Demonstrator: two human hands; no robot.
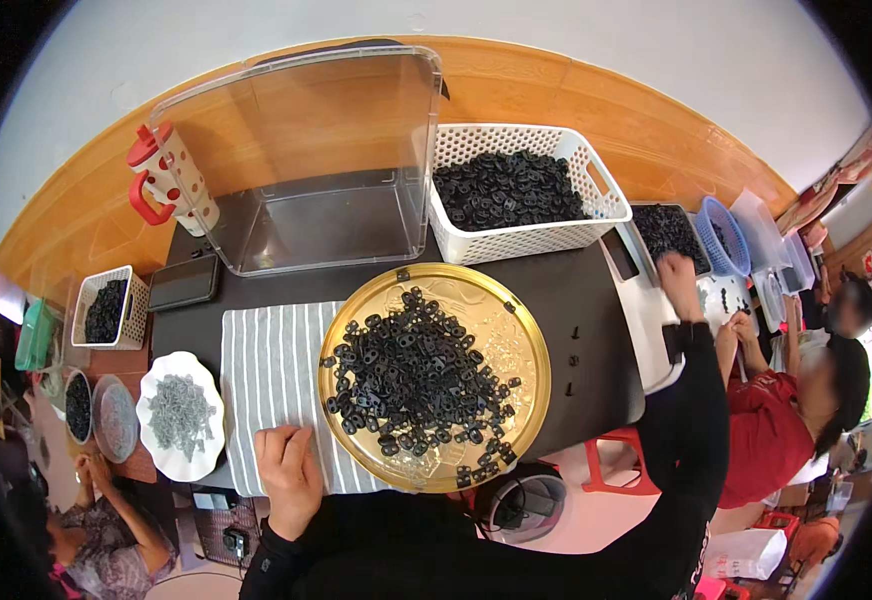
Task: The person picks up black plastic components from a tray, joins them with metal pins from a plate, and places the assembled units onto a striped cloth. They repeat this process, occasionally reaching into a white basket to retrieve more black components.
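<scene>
The gold tray (531,340) sits at the near edge of the black table (596,300), heaped with small black parts (416,370), and it is the landmark for the rest. Its near rim juts past the table edge over a bin (526,500) below, so a knock from a forearm could tip it and spill parts to the floor. The left hand (289,475) rests just left of the tray on a striped cloth (266,370), fingers curled together and pressed flat, holding nothing; a tug on that cloth could drag the tray, since the cloth runs under its left rim. The right hand (678,280) reaches far to the right of the tray toward a dark bin of parts (668,230); whether its fingers pinch anything I cannot tell. That long reach brings the sleeve close past the tray's right rim, and a few stray parts (572,355) lying there could be swept off. Behind the tray stand a white basket (516,240) of parts and a clear box (306,170) with its lid up; a bump could drop the lid
</scene>
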